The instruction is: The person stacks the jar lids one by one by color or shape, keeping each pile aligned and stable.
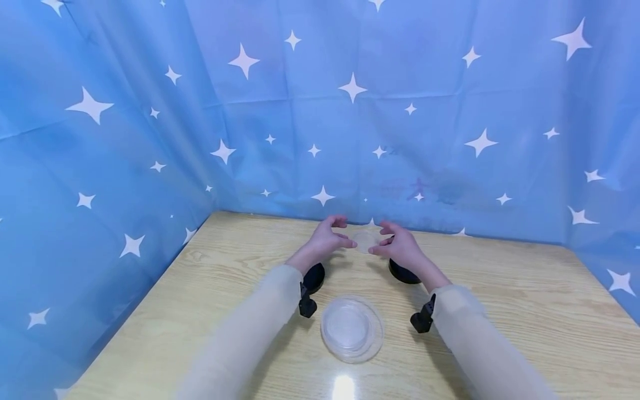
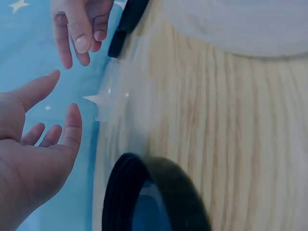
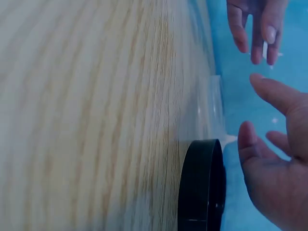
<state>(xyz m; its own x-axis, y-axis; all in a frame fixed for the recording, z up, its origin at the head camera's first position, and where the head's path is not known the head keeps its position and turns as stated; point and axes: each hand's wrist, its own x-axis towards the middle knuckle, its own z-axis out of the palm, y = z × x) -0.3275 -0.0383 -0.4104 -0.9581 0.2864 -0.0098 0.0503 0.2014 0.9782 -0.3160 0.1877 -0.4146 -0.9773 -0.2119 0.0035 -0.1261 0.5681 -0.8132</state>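
Observation:
At the back of the table, my left hand and right hand face each other across a small clear round container. Each hand has its thumb and fingers spread apart with nothing between them. In the left wrist view, the left hand is above the table, apart from the clear container. The right wrist view likewise shows a gap between the right hand and that clear container. Its transparent edges are hard to make out.
Black round pieces lie near each wrist, one on the left and one on the right. Closer to the front are larger clear round pieces, overlapping. A blue star-patterned curtain hangs behind the wooden table.

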